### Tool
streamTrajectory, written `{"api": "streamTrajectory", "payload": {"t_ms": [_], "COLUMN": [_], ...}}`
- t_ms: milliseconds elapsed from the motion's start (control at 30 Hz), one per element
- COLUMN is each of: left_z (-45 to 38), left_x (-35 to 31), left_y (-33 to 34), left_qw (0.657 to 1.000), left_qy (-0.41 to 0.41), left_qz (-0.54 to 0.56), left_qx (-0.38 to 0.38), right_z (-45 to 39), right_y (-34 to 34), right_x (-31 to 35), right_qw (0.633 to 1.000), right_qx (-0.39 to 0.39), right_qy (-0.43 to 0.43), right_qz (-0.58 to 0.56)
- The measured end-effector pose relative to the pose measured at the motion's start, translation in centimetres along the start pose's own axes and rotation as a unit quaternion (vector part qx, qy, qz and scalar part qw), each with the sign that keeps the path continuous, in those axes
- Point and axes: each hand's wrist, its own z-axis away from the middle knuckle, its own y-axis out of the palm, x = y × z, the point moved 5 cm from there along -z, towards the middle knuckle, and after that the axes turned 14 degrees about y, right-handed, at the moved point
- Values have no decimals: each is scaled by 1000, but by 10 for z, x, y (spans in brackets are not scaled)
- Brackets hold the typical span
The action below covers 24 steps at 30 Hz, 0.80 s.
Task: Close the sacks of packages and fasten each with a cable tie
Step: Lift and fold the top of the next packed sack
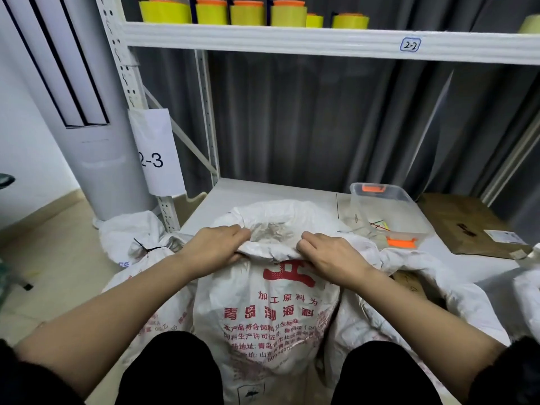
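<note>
A white woven sack point(268, 323) with red print stands upright between my knees, its mouth open and its rim rolled. My left hand point(214, 244) grips the near rim on the left side. My right hand point(330, 254) grips the same rim a little to the right. At the left another white sack point(146, 252) lies with its neck fastened by a black cable tie point(145, 246). An open sack point(409, 276) at the right shows a cardboard box inside. Coloured cable ties point(380, 225) lie in a clear plastic bin point(382, 211) on the low shelf.
The low white shelf board point(277, 191) sits behind the sacks, with flat brown cardboard point(464, 226) at its right. A shelf beam point(321, 39) above carries yellow rolls point(251, 14). A grey standing unit point(96, 127) is at the left, beside a paper sign reading 2-3.
</note>
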Motion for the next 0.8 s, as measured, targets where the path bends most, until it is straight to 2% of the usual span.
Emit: {"api": "streamTrajectory", "payload": {"t_ms": [67,167,300,333,400,500,533,567,633,700,733,800], "left_z": [5,6,1,2,6,15,19,24,37,48,51,51], "left_x": [-4,-8,-26,-30,-33,-29,-28,-27,-27,-29,-30,-33], "left_y": [7,7,8,5,0,-5,-4,-2,5,17,24,34], "left_qw": [998,994,986,984,984,984,978,968,924,822,778,742], "left_qy": [1,-22,13,20,-8,-126,-170,-213,-305,-390,-415,-431], "left_qz": [-52,-96,-143,-147,-121,-27,16,60,201,394,451,499], "left_qx": [-18,-53,-86,-100,-130,-127,-118,-117,-112,-131,-135,-124], "right_z": [5,5,-26,-35,-45,-43,-40,-39,-40,-37,-35,-30], "right_y": [8,16,8,9,17,30,35,38,42,40,38,34], "right_x": [-2,-2,16,28,51,65,66,67,64,64,67,82], "right_qw": [999,985,952,935,876,772,753,756,807,851,870,920], "right_qx": [36,135,203,237,328,422,430,422,349,251,210,134], "right_qy": [24,90,173,168,154,211,221,224,231,255,254,211], "right_qz": [-21,-53,-153,-204,-317,-427,-446,-447,-415,-384,-368,-303]}}
